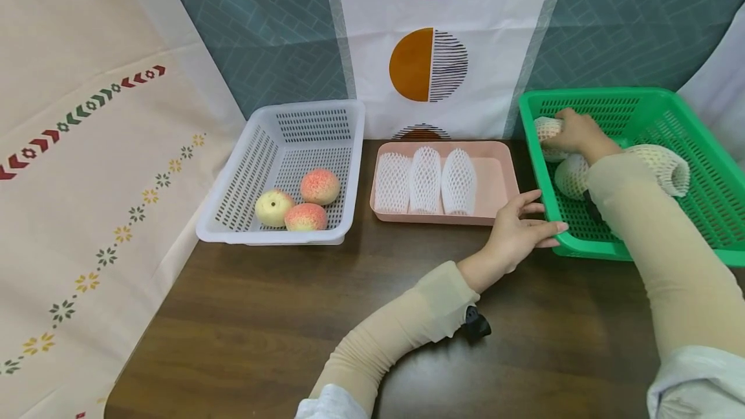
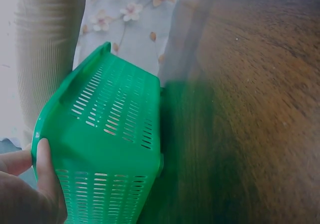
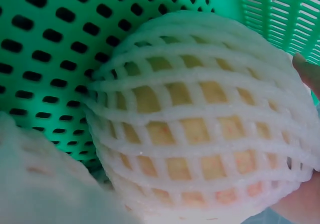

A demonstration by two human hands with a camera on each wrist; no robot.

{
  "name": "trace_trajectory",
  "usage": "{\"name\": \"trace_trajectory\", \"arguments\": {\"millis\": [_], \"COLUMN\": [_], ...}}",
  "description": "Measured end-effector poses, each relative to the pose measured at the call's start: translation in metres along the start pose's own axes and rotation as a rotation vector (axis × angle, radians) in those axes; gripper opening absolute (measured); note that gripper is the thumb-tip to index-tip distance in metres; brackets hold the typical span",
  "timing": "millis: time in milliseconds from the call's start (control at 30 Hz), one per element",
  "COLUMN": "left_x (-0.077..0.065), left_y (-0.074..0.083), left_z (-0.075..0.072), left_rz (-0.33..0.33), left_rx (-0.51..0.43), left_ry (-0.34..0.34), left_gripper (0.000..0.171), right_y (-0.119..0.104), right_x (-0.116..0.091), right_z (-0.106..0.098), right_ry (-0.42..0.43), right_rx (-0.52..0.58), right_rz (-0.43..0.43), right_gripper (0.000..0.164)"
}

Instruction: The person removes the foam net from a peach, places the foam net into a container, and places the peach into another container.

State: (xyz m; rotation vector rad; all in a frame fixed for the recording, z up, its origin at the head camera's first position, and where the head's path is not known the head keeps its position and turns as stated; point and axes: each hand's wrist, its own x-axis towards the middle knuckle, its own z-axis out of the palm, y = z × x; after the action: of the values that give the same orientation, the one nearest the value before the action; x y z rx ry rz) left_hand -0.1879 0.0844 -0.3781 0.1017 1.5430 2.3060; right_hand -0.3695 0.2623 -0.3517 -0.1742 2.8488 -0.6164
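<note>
My right hand point(image 1: 577, 136) reaches into the green basket point(image 1: 611, 94) and grips a peach in a white foam net point(image 1: 547, 129) at its left wall. Up close in the right wrist view, yellow and pink skin shows through the mesh of this netted peach point(image 3: 195, 129), with fingertips at its right side. Beside it lie another netted fruit point(image 1: 572, 176) and a further foam-netted piece point(image 1: 663, 167), partly covered by my right arm. My left hand point(image 1: 512, 235) holds the basket's near left corner, thumb point(image 2: 45, 169) and fingers pinching the rim.
Left of the green basket stands a pink tray point(image 1: 495, 173) with three white foam nets point(image 1: 425, 180) laid in a row. Farther left, a white basket point(image 1: 273, 236) holds three bare peaches point(image 1: 320, 186). A patterned cloth point(image 1: 431, 18) hangs behind the brown table point(image 1: 262, 315).
</note>
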Motion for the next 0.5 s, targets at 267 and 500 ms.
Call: {"name": "trace_trajectory", "arguments": {"millis": [267, 500], "left_x": [0.0005, 0.0021], "left_y": [0.0027, -0.0001], "left_z": [0.0017, 0.0016], "left_rz": [-0.007, -0.020], "left_rx": [0.003, 0.002], "left_ry": [0.015, 0.022], "left_gripper": [0.059, 0.060], "right_y": [0.0015, 0.0028], "right_x": [0.0031, 0.0022], "right_z": [-0.0030, -0.0017], "right_ry": [-0.041, -0.058], "right_rx": [0.017, 0.011], "right_rz": [0.029, 0.035], "right_gripper": [0.082, 0.087]}}
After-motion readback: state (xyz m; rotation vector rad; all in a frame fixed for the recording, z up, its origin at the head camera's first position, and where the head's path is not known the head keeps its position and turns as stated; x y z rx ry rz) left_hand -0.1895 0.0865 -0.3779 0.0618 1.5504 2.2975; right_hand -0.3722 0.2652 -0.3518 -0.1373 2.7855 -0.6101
